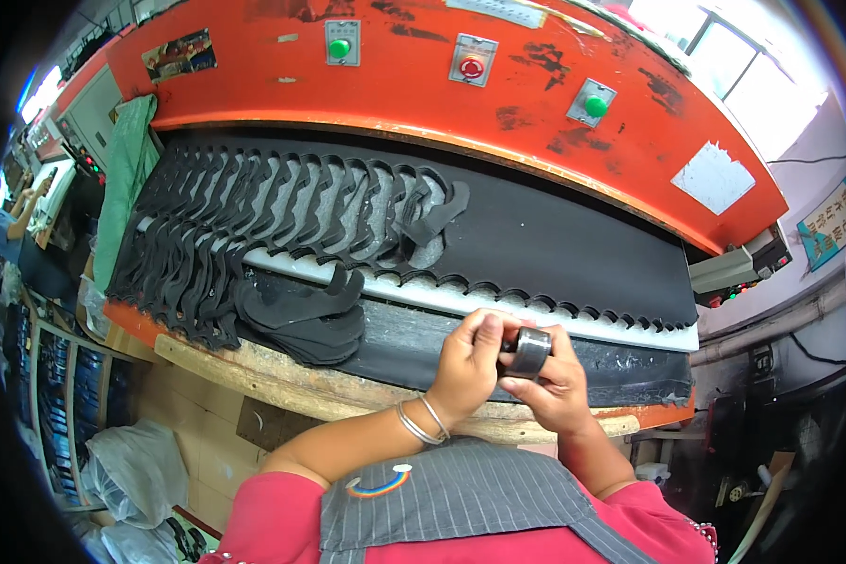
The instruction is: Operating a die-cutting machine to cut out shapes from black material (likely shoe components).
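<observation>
Both my hands are held together above the front edge of the machine bed. Between them is a small dark, rounded piece with a shiny curved band (pixel 532 352), like a short roll; its exact kind I cannot make out. My left hand (pixel 472 365) is closed at its left side, thumb raised. My right hand (pixel 556 383) grips it from the right with bent fingers. Left of my hands lies a fanned pile of black curved cut pieces (pixel 310 324). Behind it, a black sheet (pixel 545 230) has a scalloped near edge, with rows of cut strips (pixel 301 202) at its left.
An orange machine front (pixel 404 89) with green buttons (pixel 339 48) and a red button (pixel 472 67) rises behind the bed. A pale bar (pixel 611 329) crosses the bed. A worn wooden rail (pixel 282 381) runs along the front. Green cloth (pixel 127 179) hangs at left.
</observation>
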Motion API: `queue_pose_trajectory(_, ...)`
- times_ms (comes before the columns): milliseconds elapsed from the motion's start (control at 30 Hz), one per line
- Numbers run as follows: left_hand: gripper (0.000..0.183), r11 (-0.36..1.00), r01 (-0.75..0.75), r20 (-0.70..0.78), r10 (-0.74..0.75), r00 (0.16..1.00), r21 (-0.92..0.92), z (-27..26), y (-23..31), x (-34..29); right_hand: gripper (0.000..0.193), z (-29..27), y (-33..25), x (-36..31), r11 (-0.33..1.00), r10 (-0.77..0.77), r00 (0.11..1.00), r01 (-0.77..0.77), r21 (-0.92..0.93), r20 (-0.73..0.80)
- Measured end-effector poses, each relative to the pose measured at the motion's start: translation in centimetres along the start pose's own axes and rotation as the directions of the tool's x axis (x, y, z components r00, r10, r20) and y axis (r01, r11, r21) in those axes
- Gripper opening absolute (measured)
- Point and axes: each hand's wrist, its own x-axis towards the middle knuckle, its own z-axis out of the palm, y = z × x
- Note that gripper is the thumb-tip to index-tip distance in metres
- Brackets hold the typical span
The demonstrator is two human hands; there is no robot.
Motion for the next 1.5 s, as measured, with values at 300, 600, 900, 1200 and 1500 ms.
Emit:
queue_pose_trajectory(300,0.033,0.731,0.041,-0.486,0.41,0.772,0.681,-8.2,3.2,6.5,0.019,-14.9,0.3,-3.6,0.955,-0.298,0.931,0.293,-0.052,-0.211)
queue_pose_trajectory(600,0.06,0.063,0.582,-0.579,0.229,0.782,0.811,-7.1,0.7,12.5,0.022,-14.6,13.1,2.6,0.655,-0.248,0.944,0.33,-0.68,0.22)
queue_pose_trajectory(900,0.015,0.149,-0.238,0.166,0.382,0.909,0.96,-0.9,-1.4,4.0,0.096,-10.1,16.9,0.6,0.861,0.097,0.989,-0.139,-0.489,-0.112)
queue_pose_trajectory(1200,0.016,0.458,-0.344,0.166,0.385,0.908,0.819,-5.2,3.6,-2.6,0.102,-8.8,15.6,1.1,0.775,0.146,0.98,-0.199,-0.6,-0.136)
queue_pose_trajectory(1500,0.016,0.339,-0.384,0.189,0.486,0.853,0.859,-10.1,3.0,1.4,0.081,-4.6,9.6,9.6,0.783,-0.021,0.997,-0.029,-0.622,-0.072)
